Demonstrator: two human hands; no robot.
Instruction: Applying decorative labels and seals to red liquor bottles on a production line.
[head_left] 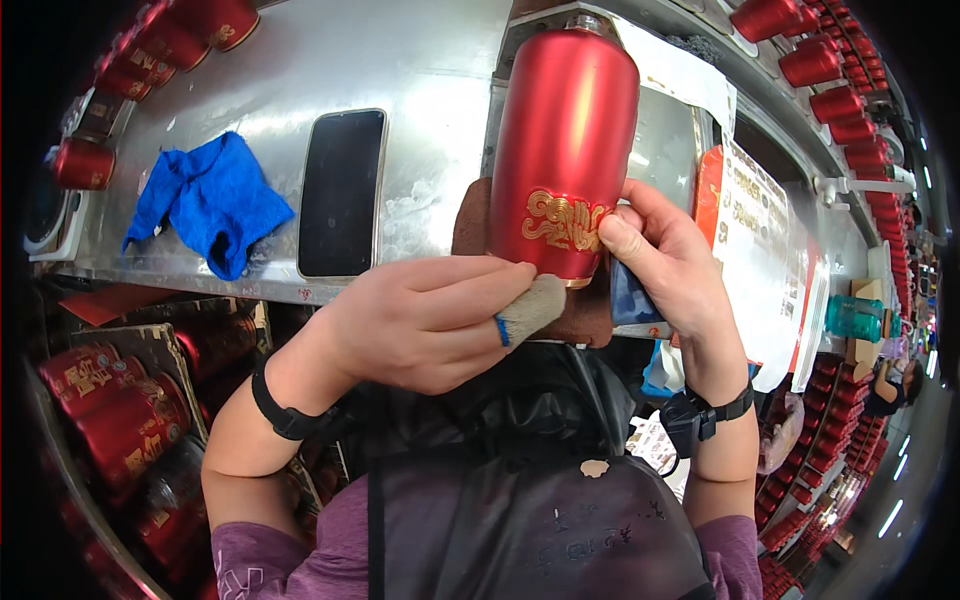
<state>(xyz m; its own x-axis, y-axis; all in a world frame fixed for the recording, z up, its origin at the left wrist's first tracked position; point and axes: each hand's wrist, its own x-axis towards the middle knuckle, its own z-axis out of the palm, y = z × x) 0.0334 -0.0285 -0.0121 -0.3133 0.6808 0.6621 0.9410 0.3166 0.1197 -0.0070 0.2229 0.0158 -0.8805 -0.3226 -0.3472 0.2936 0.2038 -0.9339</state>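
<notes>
Head view: the right hand [672, 262] clamps a red bottle [566, 130] at its eleven o'clock; the left hand [430, 322], fingers together, has it at one.

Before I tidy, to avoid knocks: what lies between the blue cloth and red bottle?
The head view shows a phone, then part of a brown cloth.

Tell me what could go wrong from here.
The red bottle might slip: the left hand and right hand are both at its near end, away from its neck. The right thumb, at the edge of the gold emblem, could mark it. If the bottle swung left, it might knock the phone.
</notes>
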